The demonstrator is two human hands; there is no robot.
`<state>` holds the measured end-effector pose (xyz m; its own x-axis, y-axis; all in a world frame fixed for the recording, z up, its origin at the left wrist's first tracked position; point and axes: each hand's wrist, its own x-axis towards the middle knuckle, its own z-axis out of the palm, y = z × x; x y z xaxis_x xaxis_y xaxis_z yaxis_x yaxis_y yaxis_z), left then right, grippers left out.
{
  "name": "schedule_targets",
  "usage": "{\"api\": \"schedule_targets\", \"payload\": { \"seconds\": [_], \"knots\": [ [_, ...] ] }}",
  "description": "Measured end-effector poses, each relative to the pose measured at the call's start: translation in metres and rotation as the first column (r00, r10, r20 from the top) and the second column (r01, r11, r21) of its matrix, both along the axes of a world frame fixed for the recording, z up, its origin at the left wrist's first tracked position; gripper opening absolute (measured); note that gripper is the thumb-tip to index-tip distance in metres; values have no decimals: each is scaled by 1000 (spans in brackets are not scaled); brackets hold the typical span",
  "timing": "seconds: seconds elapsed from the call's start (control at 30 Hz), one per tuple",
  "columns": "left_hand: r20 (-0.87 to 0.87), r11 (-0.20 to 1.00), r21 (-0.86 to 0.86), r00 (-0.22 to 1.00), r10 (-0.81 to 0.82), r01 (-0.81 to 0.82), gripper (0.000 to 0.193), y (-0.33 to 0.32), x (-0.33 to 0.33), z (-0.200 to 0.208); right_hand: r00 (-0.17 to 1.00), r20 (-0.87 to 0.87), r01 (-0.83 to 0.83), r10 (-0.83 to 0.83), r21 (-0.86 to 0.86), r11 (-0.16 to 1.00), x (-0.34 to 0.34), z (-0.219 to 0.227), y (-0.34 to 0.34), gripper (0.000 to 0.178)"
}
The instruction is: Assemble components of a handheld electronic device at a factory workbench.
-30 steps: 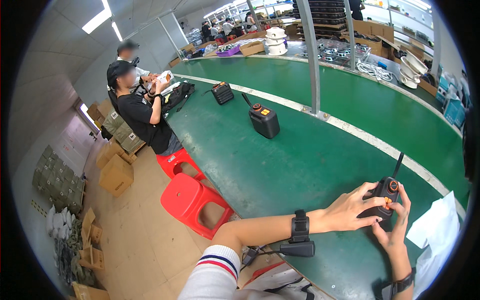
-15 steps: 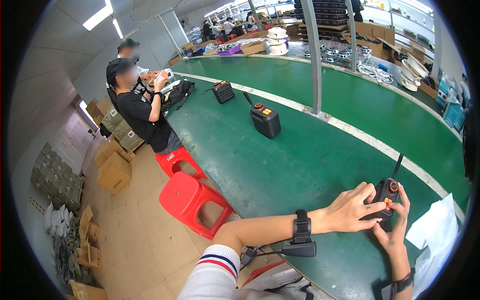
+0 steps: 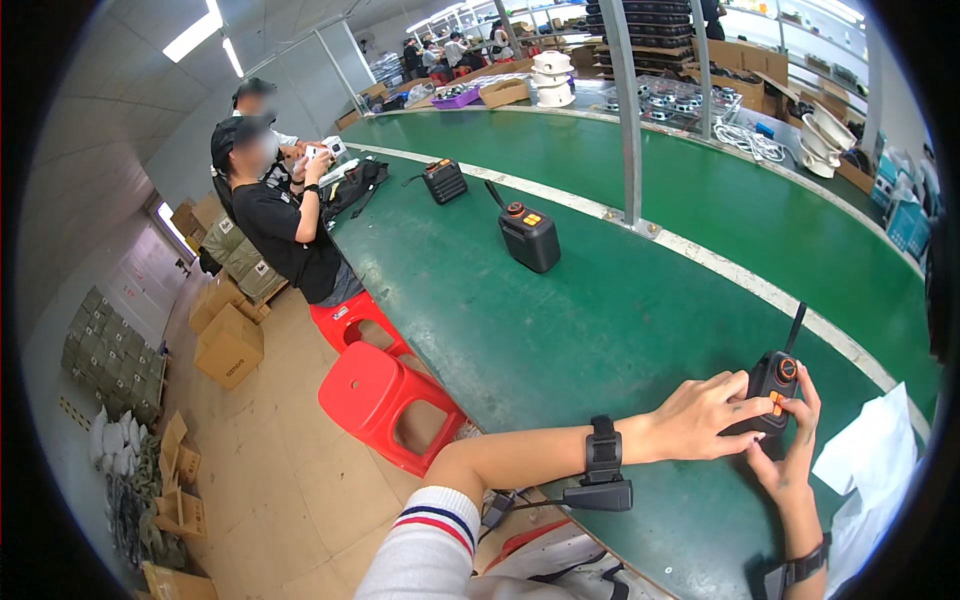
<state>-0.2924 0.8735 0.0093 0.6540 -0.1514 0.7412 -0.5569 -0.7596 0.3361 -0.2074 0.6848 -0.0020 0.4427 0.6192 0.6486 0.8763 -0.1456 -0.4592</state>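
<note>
A black box-shaped device [image 3: 764, 372] with an orange-ringed knob, orange buttons and a black stick-like part stands upright on the green worktable [image 3: 560, 350] at the right. My left hand [image 3: 700, 412] grips its left side, fingers bent, with a fingertip close to the orange buttons. Round its right side curves my right hand [image 3: 797, 452], a finger along the edge near the knob and the thumb low at the front. My hands hide much of its lower body. Farther off stand a similar device [image 3: 530, 240] and a smaller ribbed one [image 3: 446, 183].
Crumpled white sheeting [image 3: 870, 455] lies right of my right hand. A metal post [image 3: 628, 130] rises from the white strip behind the table. Red stools [image 3: 375, 390] stand along the left edge. Two co-workers [image 3: 275, 220] handle something white beside a black bag [image 3: 357, 188].
The fingers of my left hand have shifted slightly over the device's front. The device has hardly moved. A co-worker's hands have shifted a little at the far end.
</note>
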Motion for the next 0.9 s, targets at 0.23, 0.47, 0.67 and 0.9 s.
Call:
{"api": "schedule_targets", "payload": {
  "seconds": [0.23,0.47,0.67,0.9],
  "knots": [
    [-20,1000,-12,1000,-4,4,42,1,1,-1,1000,0,0,0,-4,1000,1,0,0,57],
    [-64,1000,-3,998,-12,12,42,2,-1,1,999,-23,-23,24,17,1000,0,3,2,57],
    [-87,999,-25,995,-41,39,44,1,1,-2,999,29,-17,17,-3,1000,1,0,-1,54],
    [-103,999,-6,994,-37,36,45,3,0,-2,998,53,-30,29,12,999,1,1,2,51]
  ]
}}
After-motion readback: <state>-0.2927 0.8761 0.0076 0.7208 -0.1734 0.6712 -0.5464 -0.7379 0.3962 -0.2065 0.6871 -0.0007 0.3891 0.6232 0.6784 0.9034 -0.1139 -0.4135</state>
